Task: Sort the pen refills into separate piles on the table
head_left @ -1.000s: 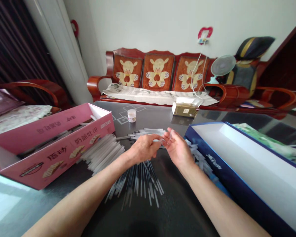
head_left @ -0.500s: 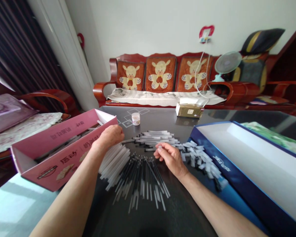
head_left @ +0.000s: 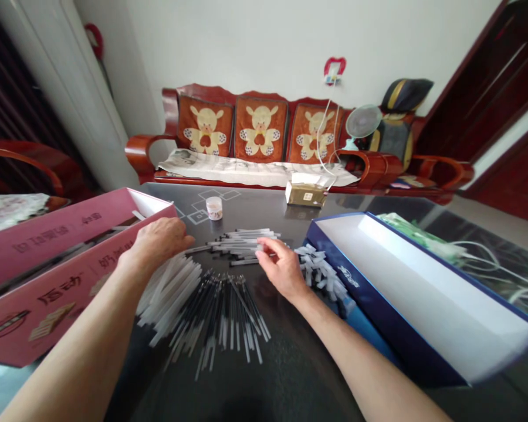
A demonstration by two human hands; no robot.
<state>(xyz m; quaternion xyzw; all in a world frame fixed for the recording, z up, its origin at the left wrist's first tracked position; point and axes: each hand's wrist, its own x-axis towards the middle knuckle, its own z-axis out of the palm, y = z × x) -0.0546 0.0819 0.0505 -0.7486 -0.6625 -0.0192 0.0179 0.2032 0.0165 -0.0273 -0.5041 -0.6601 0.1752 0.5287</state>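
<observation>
The left hand [head_left: 162,241] is near translucent white plastic tubes [head_left: 171,296], the right hand [head_left: 285,268], apart, by slim white-and-black plastic sticks [head_left: 236,244]; grips unclear.

Your bare left forearm [head_left: 79,328] rises from the lower left; your left hand [head_left: 158,241] is palm down, its fingertips mostly hidden. Your bare right forearm [head_left: 347,346] slants inward, your right hand [head_left: 285,271] lower and well apart, thumb and fingers [head_left: 269,244] curled near each other.

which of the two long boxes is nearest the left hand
The pink box: the left hand is right by its far end, while the blue box is nearer the right hand.
</observation>
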